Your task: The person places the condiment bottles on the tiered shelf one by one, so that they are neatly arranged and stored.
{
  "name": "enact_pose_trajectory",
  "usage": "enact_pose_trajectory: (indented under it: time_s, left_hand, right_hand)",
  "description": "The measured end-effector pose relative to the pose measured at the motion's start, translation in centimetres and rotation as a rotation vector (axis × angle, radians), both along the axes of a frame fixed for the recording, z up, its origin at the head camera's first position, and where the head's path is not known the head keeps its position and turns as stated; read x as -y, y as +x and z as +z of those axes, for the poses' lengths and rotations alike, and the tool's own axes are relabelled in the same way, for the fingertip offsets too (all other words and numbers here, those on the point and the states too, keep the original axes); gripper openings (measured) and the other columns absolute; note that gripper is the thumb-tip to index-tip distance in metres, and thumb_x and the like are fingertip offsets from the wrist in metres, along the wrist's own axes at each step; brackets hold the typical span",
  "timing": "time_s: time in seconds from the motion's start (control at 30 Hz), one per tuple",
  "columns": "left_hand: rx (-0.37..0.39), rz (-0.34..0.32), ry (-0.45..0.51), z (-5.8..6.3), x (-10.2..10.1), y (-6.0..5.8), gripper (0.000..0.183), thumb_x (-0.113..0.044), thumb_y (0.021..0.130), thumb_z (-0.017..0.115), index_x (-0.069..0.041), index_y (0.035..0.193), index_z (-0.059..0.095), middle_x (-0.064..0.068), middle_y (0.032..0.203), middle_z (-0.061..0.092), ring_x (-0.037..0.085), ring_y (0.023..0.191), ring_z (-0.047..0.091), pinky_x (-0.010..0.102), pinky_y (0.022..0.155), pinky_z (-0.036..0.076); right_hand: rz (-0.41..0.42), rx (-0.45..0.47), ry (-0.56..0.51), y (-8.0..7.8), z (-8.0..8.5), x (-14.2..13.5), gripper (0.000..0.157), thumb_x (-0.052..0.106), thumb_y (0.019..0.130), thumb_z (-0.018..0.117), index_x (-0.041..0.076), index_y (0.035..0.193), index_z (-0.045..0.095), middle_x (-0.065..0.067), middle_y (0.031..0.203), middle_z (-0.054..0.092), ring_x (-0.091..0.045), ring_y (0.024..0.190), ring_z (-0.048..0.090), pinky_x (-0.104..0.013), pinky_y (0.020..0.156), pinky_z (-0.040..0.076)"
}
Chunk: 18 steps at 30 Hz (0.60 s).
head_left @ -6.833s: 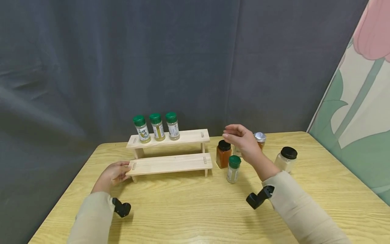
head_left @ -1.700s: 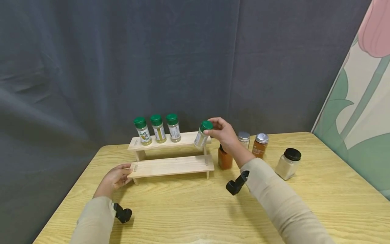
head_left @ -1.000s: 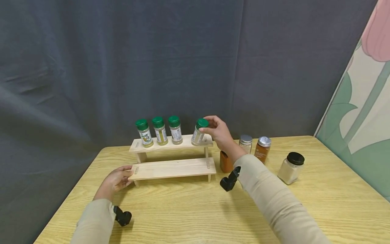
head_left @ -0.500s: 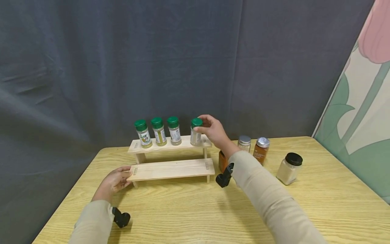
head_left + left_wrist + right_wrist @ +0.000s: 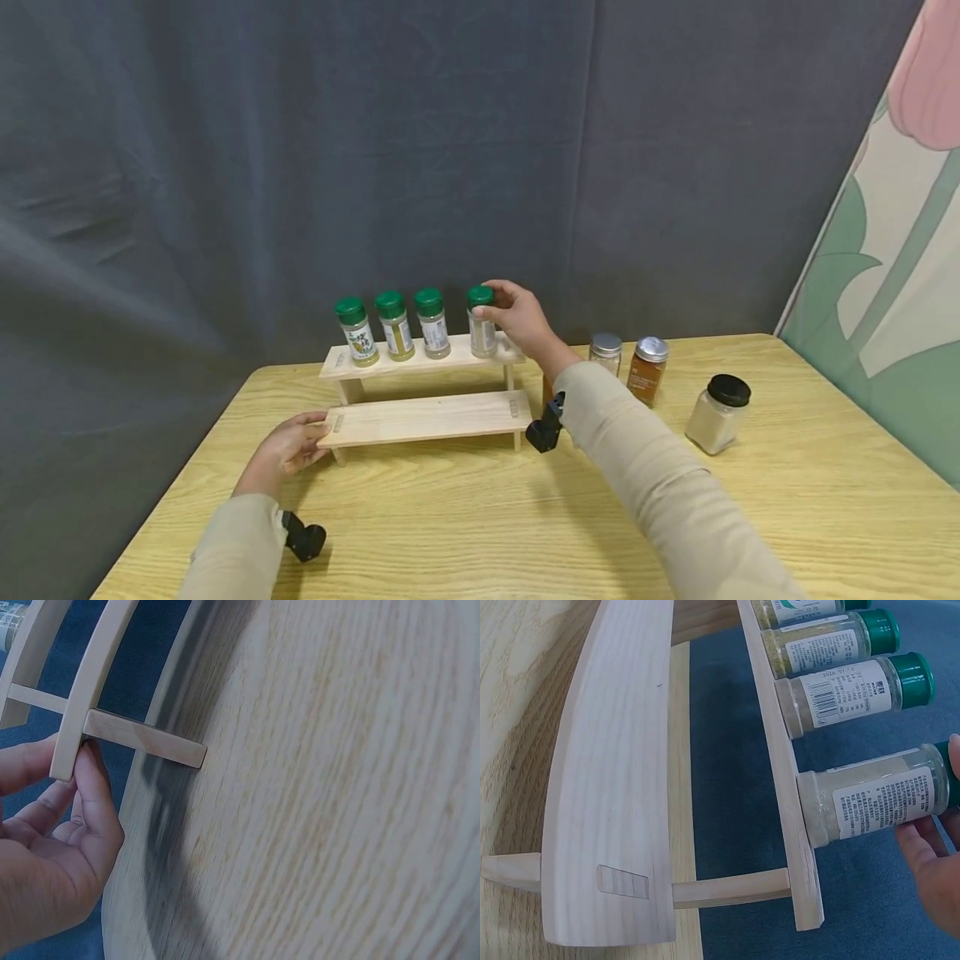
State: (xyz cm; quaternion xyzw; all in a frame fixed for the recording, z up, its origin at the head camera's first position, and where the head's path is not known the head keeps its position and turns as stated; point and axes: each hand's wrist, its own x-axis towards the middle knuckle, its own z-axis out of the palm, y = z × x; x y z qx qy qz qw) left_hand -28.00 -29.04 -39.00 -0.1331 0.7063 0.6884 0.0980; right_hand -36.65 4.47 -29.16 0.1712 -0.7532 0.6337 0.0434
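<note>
A two-tier wooden rack (image 5: 427,419) stands on the table. My left hand (image 5: 291,444) pinches the left end of its lower shelf between thumb and fingers; the left wrist view shows the thumb above and fingers (image 5: 97,802) beneath the board. At the right end of the upper shelf, my right hand (image 5: 521,318) grips a green-capped spice jar (image 5: 877,796) near its cap. The jar is upright with its base at the board. Left of it, three similar spice jars (image 5: 434,325) stand in a row on the same shelf, their labels facing outward.
Right of the rack stand a silver-lidded jar (image 5: 606,351), a silver-lidded jar of orange-brown powder (image 5: 647,372) and a black-lidded jar of pale powder (image 5: 714,421). Another orange-brown jar (image 5: 548,392) is mostly hidden behind my right forearm. A dark curtain (image 5: 465,150) hangs behind the table (image 5: 450,533).
My right hand has taken the green-capped spice jar from the table up to the upper shelf, then shifted it slightly left there. My left hand keeps hold of the rack.
</note>
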Motion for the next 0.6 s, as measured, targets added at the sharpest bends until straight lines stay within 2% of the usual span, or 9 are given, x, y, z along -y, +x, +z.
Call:
enact_pose_trajectory:
  time_s: [0.27, 0.47, 0.6]
  left_hand:
    - [-0.013, -0.022, 0.001, 0.02, -0.27, -0.42, 0.052, -0.003, 0.085, 0.050, 0.009, 0.128, 0.023, 0.003, 0.076, 0.053, 0.009, 0.064, 0.054, 0.022, 0.058, 0.044]
    - [-0.009, -0.022, -0.008, 0.02, -0.07, -0.38, 0.052, -0.004, 0.086, 0.049, 0.008, 0.129, 0.022, 0.004, 0.076, 0.052, 0.009, 0.064, 0.053, 0.021, 0.057, 0.043]
    - [-0.008, -0.025, -0.018, 0.06, 0.01, -0.11, 0.051, -0.003, 0.087, 0.048, 0.009, 0.129, 0.022, 0.004, 0.075, 0.052, 0.009, 0.063, 0.052, 0.021, 0.057, 0.043]
  right_hand:
    - [-0.015, 0.005, -0.032, -0.12, 0.21, -0.03, 0.042, 0.009, 0.077, 0.064, 0.003, 0.117, 0.049, -0.013, 0.106, 0.053, -0.023, 0.094, 0.051, -0.037, 0.078, 0.043]
    - [-0.009, 0.040, -0.017, 0.08, 0.55, 0.08, 0.044, 0.008, 0.077, 0.064, 0.004, 0.118, 0.046, -0.014, 0.106, 0.051, -0.025, 0.095, 0.049, -0.042, 0.080, 0.041]
    - [0.031, 0.040, -0.012, 0.50, 0.68, -0.30, 0.049, 0.008, 0.078, 0.064, 0.002, 0.122, 0.042, -0.016, 0.109, 0.048, -0.028, 0.099, 0.046, -0.045, 0.084, 0.038]
